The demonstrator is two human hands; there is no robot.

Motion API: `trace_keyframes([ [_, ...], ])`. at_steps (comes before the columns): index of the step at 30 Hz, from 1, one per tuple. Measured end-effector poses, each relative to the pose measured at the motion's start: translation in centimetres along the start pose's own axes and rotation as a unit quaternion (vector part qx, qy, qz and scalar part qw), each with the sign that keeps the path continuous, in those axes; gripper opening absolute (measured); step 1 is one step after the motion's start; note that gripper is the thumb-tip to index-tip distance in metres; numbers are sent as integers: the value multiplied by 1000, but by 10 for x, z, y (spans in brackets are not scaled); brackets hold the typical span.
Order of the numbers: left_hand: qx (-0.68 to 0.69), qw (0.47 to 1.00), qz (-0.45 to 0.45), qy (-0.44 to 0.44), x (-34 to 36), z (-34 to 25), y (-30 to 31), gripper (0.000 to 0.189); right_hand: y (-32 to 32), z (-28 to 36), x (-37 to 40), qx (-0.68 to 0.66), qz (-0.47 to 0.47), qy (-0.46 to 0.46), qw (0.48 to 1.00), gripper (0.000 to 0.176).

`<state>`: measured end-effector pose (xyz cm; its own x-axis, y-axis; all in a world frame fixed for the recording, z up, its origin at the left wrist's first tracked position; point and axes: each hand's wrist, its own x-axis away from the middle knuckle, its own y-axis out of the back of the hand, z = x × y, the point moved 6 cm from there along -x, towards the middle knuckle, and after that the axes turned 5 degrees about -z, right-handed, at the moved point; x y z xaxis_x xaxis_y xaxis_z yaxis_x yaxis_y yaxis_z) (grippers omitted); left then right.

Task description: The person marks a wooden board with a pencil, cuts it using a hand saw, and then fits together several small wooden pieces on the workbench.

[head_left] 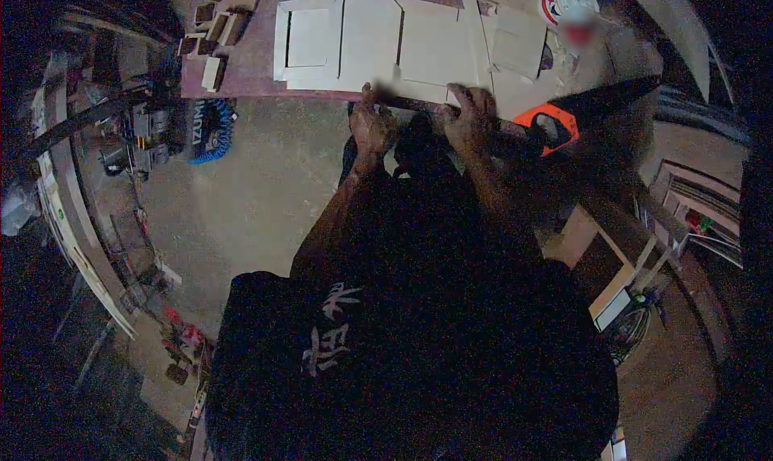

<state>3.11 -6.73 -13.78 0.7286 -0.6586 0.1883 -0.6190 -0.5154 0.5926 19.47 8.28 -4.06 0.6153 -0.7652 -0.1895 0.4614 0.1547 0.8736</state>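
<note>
My left hand [374,129] is at the table's near edge, fingers bent and drawn together by a dark narrow strip [420,104]. A blur at its fingertips hides what they hold, if anything. To the right, my right hand [472,121] rests at the other end of this strip with its fingers curled down; what lies under them is not clear. Just beyond both hands lie flat pale panels [370,42], with thin gaps and raised edges between them. A handsaw with an orange handle [564,121] and dark blade lies right of my right hand.
Small wooden blocks [212,73] are piled on the reddish tabletop [254,66] at left. A white tub [568,7] stands at the back right. Blue coiled hose [219,131] hangs below the table at left. A wooden frame [600,260] stands low at right.
</note>
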Motion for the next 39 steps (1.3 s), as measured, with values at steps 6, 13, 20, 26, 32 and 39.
trace_keyframes([
  [6, -162, 969, -62, -175, 8, -15, 8, 70, -5, -7, 3, -38, 0, -30, 999, 51],
  [13, 58, 987, -123, -82, 10, -11, 27, 55, -34, -20, 1, -152, -7, -96, 984, 31],
  [20, 115, 989, -97, 10, 15, -4, 25, 36, -69, 15, -71, -158, 64, -87, 982, 27],
  [26, 91, 986, -130, 46, 18, -2, 19, 40, -71, 45, -105, -36, 215, -117, 969, 49],
  [32, 101, 986, -134, -5, 17, -8, 22, 49, -75, 55, -110, 127, 248, -154, 948, 65],
  [39, 92, 989, -88, 76, 13, -22, 35, 38, -89, 40, -102, 96, 198, -106, 970, 69],
])
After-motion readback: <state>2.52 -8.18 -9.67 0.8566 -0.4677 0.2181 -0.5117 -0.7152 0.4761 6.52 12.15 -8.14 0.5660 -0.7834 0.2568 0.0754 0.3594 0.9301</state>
